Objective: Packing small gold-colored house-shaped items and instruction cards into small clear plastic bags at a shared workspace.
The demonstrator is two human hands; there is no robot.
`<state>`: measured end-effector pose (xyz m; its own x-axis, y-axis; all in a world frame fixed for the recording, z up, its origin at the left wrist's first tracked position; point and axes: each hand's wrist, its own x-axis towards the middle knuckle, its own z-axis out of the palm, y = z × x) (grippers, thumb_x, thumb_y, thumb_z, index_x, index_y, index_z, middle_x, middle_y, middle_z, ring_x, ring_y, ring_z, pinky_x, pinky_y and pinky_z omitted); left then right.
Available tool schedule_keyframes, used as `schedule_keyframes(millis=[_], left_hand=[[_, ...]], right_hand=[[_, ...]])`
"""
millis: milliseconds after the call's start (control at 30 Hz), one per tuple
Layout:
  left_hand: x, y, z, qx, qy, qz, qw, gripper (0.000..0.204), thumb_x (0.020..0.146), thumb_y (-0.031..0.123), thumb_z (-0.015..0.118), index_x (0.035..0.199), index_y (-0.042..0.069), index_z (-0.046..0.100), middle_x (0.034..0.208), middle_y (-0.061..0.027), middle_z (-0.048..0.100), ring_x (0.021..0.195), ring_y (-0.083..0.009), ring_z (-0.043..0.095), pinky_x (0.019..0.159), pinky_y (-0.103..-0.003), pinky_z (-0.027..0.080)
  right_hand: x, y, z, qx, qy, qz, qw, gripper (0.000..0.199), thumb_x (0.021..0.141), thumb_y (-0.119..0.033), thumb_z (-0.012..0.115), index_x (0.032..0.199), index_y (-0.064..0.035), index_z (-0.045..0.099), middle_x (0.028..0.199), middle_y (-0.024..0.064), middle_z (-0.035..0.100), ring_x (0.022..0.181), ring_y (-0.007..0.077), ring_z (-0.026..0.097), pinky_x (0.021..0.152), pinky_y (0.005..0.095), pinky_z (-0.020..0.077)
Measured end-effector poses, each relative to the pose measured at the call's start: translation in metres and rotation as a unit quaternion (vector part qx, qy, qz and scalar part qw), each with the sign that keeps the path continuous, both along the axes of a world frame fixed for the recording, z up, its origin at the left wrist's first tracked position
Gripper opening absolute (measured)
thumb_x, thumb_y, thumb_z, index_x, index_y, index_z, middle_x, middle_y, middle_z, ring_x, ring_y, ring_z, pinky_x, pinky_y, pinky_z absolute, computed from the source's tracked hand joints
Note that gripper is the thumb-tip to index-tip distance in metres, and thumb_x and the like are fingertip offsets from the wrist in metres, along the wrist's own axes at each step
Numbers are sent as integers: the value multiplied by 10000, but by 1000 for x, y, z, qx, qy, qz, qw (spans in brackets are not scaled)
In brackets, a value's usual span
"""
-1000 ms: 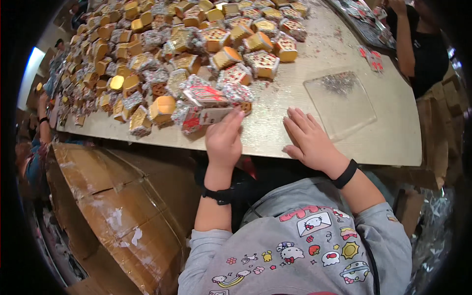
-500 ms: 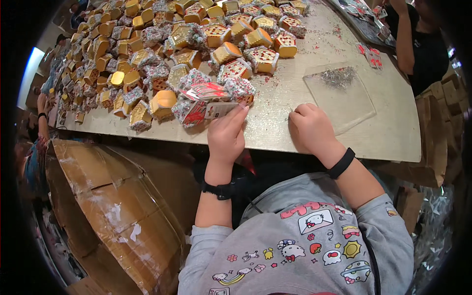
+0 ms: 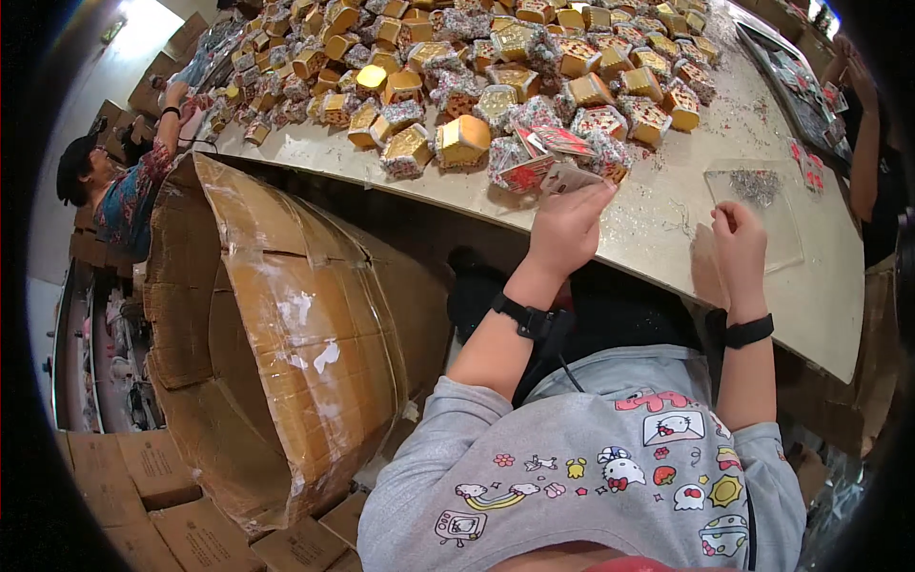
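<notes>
My left hand (image 3: 569,231) is at the near table edge, thumb and fingers pinching a small pale printed card tag (image 3: 569,179). Red-and-white printed cards (image 3: 562,141) lie just beyond it, among house-shaped ornaments with speckled, frosted trim. My right hand (image 3: 740,238) is closed, fingertips together, above the table; anything in them is too small to make out. Beside it lies a clear square sheet (image 3: 786,234) with a pile of thin silvery strands (image 3: 756,187) on it. Golden house-shaped ornaments (image 3: 463,141) crowd the far side of the table.
A big open cardboard box (image 3: 315,334) stands left of me, against the pale table (image 3: 658,257). Another person (image 3: 114,191) works at the far left; a person's arm (image 3: 863,143) shows at the right, beside a dark tray (image 3: 796,95). Stacked cartons (image 3: 157,467) sit lower left.
The view has swung left, so the table and both hands appear farther right and more of the cardboard box shows. My left hand still pinches the card tag; my right hand stays closed.
</notes>
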<state>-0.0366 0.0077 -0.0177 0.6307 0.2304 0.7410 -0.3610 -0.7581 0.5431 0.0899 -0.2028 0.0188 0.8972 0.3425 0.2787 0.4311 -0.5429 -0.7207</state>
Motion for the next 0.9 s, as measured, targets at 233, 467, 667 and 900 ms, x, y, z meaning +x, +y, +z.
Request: schedule_keyframes(millis=[233, 467, 667, 900], left_hand=[[-26, -13, 0, -145, 10, -36, 989, 422, 801, -115, 390, 1205, -19, 466, 995, -156, 597, 780, -181, 613, 693, -278, 498], [-39, -15, 22, -116, -15, -3, 993, 385, 845, -93, 419, 1223, -24, 442, 1009, -164, 594, 802, -174, 613, 732, -270, 486], [-33, -30, 38, -174, -11, 1, 985, 385, 850, -84, 444, 1230, -21, 437, 1016, -164, 596, 844, -181, 613, 753, -289, 496], [-27, -38, 41, -271, -24, 0, 962, 340, 793, -93, 529, 1127, -26, 541, 981, -134, 619, 802, -145, 623, 664, -248, 510]], right_hand=[[15, -4, 16, 220, 185, 46, 957, 118, 792, -29, 546, 862, 58, 585, 772, 86, 618, 699, 125, 596, 640, 213, 479], [18, 3, 26, 259, 207, 71, 941, 149, 800, -19, 536, 933, 43, 562, 817, 99, 612, 727, 139, 605, 657, 233, 492], [-3, 28, 29, 313, 240, 152, 906, 207, 823, -31, 539, 1016, 40, 563, 867, 95, 613, 773, 148, 614, 700, 245, 501], [-63, 83, 29, 439, 311, 273, 798, 188, 821, 26, 529, 996, 60, 587, 878, 108, 621, 785, 154, 623, 707, 237, 500]])
